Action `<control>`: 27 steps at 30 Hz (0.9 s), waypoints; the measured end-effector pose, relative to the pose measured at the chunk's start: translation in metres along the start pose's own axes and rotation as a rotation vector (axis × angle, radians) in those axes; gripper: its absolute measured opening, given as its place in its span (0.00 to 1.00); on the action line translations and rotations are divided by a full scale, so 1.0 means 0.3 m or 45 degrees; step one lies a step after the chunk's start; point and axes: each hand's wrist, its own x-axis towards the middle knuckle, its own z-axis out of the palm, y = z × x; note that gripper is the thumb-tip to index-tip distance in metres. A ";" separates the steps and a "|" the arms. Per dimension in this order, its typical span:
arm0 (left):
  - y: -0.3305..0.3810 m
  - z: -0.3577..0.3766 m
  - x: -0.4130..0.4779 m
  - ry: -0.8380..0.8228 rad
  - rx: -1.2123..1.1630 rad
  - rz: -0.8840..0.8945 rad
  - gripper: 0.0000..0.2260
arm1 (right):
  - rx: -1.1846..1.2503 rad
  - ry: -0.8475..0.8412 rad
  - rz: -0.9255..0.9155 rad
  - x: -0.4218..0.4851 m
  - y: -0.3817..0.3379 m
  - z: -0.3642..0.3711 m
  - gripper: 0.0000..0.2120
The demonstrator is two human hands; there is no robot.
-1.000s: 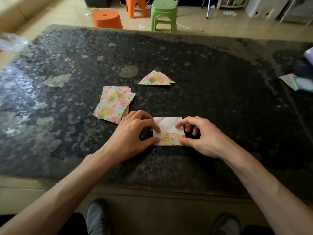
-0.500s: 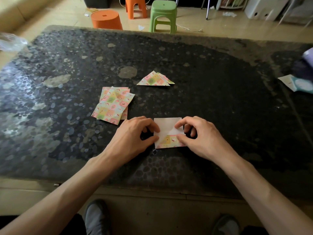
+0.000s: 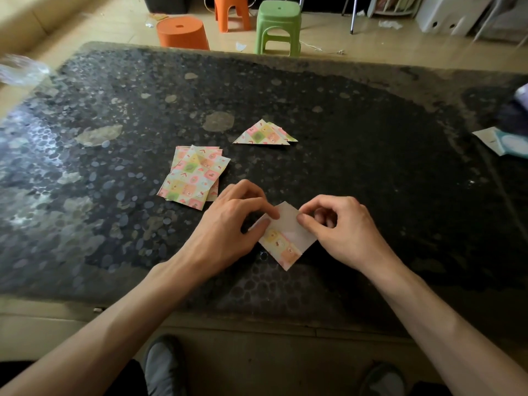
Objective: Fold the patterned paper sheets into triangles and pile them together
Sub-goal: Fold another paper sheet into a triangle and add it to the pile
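Left thumb and forefinger (image 3: 273,215) pinch the left edge of a half-folded sheet (image 3: 285,238); the right thumb and forefinger (image 3: 303,221) pinch its upper right edge, the other fingers curled. Between the left hand (image 3: 228,224) and right hand (image 3: 343,232), the sheet lies cornerwise near the middle of the table's (image 3: 371,138) near edge, white back up, patterned flap below. The stack (image 3: 194,178) lies just left of the hands. The triangles (image 3: 264,134) are piled toward the table's middle.
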 end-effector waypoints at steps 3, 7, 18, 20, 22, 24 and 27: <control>-0.002 0.002 -0.005 0.042 0.096 0.039 0.08 | 0.166 0.024 0.157 0.005 -0.006 -0.001 0.02; 0.003 0.016 -0.013 0.035 0.203 0.043 0.20 | 0.356 -0.212 0.462 0.007 -0.027 -0.015 0.03; -0.002 0.031 -0.018 -0.116 0.289 0.090 0.17 | 0.395 -0.306 0.200 0.002 -0.014 -0.025 0.32; -0.007 0.028 -0.015 -0.114 0.255 0.094 0.14 | 0.275 -0.290 0.055 -0.001 -0.005 -0.017 0.30; -0.014 0.028 -0.013 -0.096 0.234 0.118 0.13 | 0.132 -0.201 -0.058 -0.002 0.008 -0.004 0.23; -0.020 0.030 -0.012 -0.073 0.216 0.136 0.13 | 0.036 -0.082 -0.132 -0.003 0.019 0.004 0.17; -0.019 0.030 -0.012 -0.067 0.196 0.137 0.14 | -0.067 0.033 -0.257 -0.004 0.030 0.008 0.11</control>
